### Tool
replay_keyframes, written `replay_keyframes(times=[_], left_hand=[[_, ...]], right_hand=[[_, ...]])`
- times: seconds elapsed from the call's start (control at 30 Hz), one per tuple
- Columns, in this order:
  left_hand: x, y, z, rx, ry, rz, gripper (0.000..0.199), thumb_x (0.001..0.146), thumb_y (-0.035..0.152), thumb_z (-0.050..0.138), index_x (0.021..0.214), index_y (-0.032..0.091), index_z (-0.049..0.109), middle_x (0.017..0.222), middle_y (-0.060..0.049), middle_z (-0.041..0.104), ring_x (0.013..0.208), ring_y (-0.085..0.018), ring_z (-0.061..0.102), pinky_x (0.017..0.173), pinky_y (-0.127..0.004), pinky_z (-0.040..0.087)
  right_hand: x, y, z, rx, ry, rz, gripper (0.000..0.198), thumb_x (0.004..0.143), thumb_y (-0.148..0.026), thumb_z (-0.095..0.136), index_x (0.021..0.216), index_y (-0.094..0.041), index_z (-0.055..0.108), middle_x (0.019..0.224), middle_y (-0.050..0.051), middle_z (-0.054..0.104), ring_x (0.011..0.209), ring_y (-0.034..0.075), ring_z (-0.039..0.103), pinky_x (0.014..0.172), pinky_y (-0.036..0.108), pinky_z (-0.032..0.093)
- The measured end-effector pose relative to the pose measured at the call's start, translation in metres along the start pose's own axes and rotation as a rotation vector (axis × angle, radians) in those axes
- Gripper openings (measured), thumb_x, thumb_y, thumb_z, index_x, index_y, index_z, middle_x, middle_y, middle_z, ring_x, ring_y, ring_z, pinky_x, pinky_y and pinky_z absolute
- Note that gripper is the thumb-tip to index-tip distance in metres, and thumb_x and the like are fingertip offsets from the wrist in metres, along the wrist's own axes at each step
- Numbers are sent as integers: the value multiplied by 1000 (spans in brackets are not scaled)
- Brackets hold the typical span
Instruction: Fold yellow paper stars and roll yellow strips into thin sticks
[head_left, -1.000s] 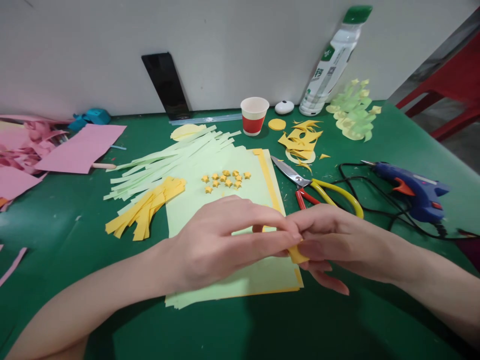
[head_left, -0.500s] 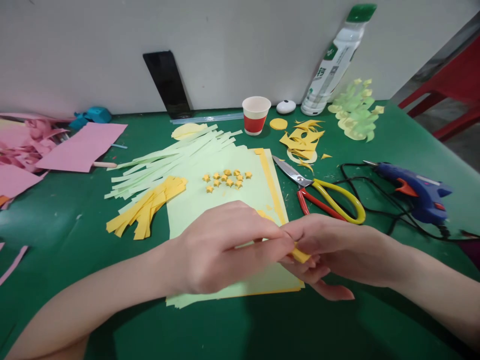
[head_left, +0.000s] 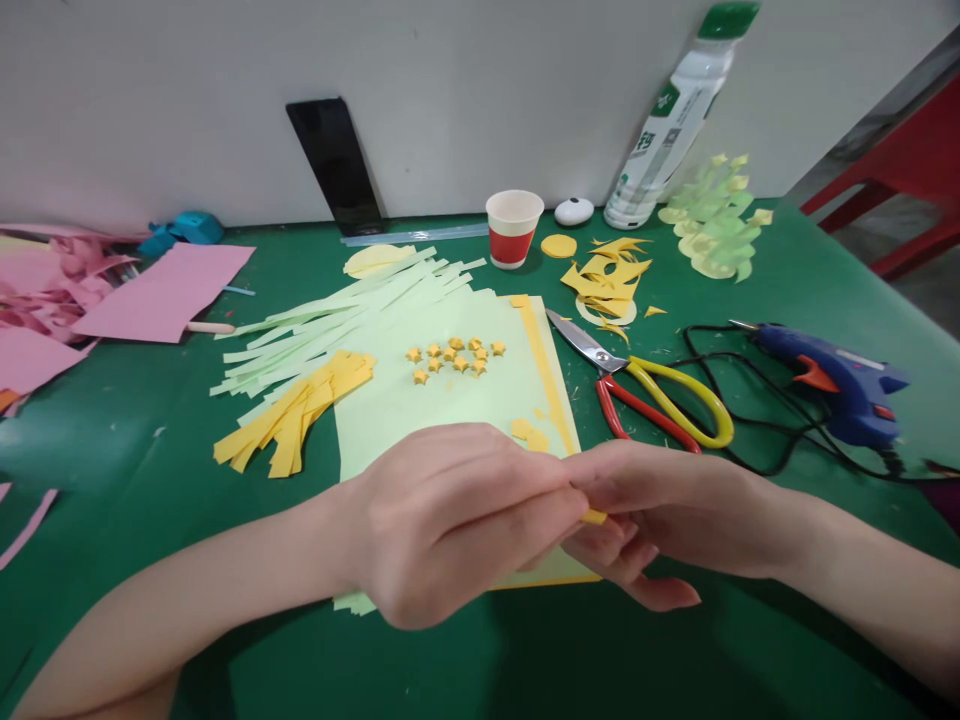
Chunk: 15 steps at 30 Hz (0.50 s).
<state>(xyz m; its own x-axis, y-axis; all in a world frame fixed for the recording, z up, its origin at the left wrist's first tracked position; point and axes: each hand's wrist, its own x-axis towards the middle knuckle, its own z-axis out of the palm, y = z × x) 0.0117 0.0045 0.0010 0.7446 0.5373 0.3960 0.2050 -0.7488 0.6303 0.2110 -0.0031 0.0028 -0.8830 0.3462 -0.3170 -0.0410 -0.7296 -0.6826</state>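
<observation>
My left hand [head_left: 465, 520] and my right hand [head_left: 637, 510] meet at the fingertips over a stack of pale green paper [head_left: 405, 415]. Both pinch a small yellow paper strip [head_left: 595, 517]; only a short bit of it shows, and the rest is hidden by my fingers. The lower fingers of my right hand are loosely curled. Beyond my left hand, several tiny folded yellow paper stars [head_left: 459, 363] sit on the green sheet. Small yellow scraps [head_left: 531, 436] lie just past my fingers. To the left are a bunch of yellow strips [head_left: 307, 405] and long pale green strips [head_left: 345, 320].
Scissors [head_left: 637, 380] and a blue glue gun [head_left: 832, 380] with a black cord lie on the right. A paper cup [head_left: 514, 230], a white bottle [head_left: 667, 130] and a black phone [head_left: 335, 165] stand by the wall. Pink paper [head_left: 165, 295] lies far left.
My left hand has turned and come slightly lower. Less of the yellow strip shows between my fingers, and the yellow scraps beyond are now more visible.
</observation>
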Motion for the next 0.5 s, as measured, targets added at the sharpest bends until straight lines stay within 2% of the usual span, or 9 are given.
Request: replay_keyframes(times=[0.13, 0.17, 0.23, 0.3, 0.37, 0.5], left_hand=[[8, 7, -6, 24, 48, 49, 20, 91, 21, 41, 96, 24, 61, 74, 0, 68, 61, -10, 62, 58, -19, 49], [11, 8, -9, 69, 65, 48, 18, 89, 20, 45, 95, 24, 61, 76, 0, 69, 63, -10, 63, 59, -18, 50], [15, 9, -13, 200, 139, 146, 13, 84, 22, 57, 96, 23, 61, 85, -2, 69, 72, -13, 65, 64, -20, 53], [17, 8, -16, 254, 183, 207, 18, 81, 25, 61, 99, 20, 61, 94, -5, 68, 82, -14, 65, 71, -23, 54], [17, 7, -18, 244, 195, 202, 18, 83, 25, 59, 99, 17, 60, 96, -7, 67, 85, -13, 64, 74, -21, 53], [17, 7, -16, 132, 230, 155, 13, 81, 18, 61, 94, 13, 61, 93, -7, 68, 83, -9, 64, 75, -15, 52]], right_hand=[[-3, 0, 2, 29, 18, -30, 25, 81, -32, 50, 66, -15, 39, 60, -5, 27, 48, 3, 22, 37, 12, 24], [-4, 0, 3, 29, 43, -69, 25, 80, -32, 52, 66, -16, 39, 60, -6, 27, 47, 3, 22, 37, 12, 25], [-6, 1, 6, -10, 163, -185, 24, 82, -33, 53, 68, -16, 43, 58, -6, 28, 48, 4, 25, 40, 12, 27], [-7, 2, 9, -134, 331, -309, 21, 85, -33, 51, 72, -17, 48, 58, -5, 32, 49, 3, 30, 43, 12, 31], [-8, 3, 14, -331, 484, -383, 21, 86, -33, 49, 74, -17, 52, 57, -5, 37, 49, 3, 35, 45, 13, 33], [-6, 2, 19, -674, 598, -513, 17, 83, -30, 55, 71, -17, 56, 57, -4, 47, 48, 4, 40, 42, 16, 33]])
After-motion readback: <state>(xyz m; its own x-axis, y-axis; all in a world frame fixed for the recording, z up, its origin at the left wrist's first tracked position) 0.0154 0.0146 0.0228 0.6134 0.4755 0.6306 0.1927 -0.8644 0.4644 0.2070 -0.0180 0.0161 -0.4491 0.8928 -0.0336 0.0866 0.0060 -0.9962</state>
